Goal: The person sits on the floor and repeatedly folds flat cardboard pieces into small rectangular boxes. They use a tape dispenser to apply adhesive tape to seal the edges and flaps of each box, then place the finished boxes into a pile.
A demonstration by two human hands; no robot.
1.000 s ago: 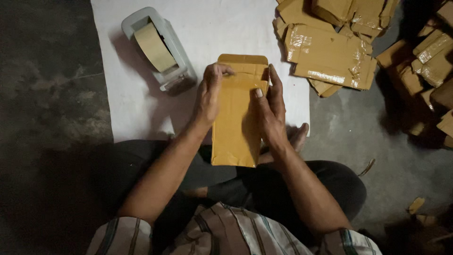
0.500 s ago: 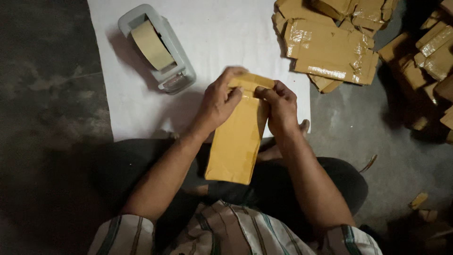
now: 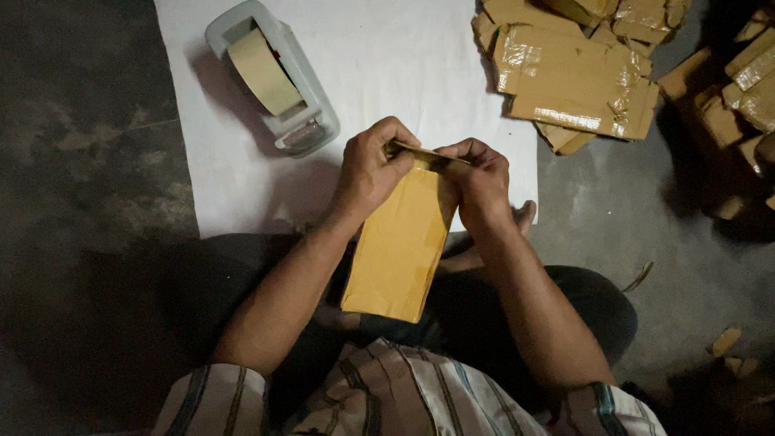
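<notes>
- dark concrete floor [image 3: 89,161] all around; white paper sheet [image 3: 404,73] laid flat on it, used below as the landmark.
- brown envelope [image 3: 400,242] held upright-ish, tilted slightly, its top edge over the near edge of the sheet, its lower end hanging over the person's lap.
- left hand [image 3: 371,169] at the envelope's top left corner, fingers curled shut, pinching the folded flap.
- right hand [image 3: 480,178] at the top right corner, fingers likewise closed on the flap edge; the two hands nearly touch.
- tape dispenser [image 3: 274,77], grey with a roll of tan tape, sits on the sheet's far left part, well apart from the hands.
- pile of taped brown packets [image 3: 573,73] overlaps the sheet's far right corner.
- more brown packets [image 3: 739,89] on the floor beyond the sheet's right side, dim.
</notes>
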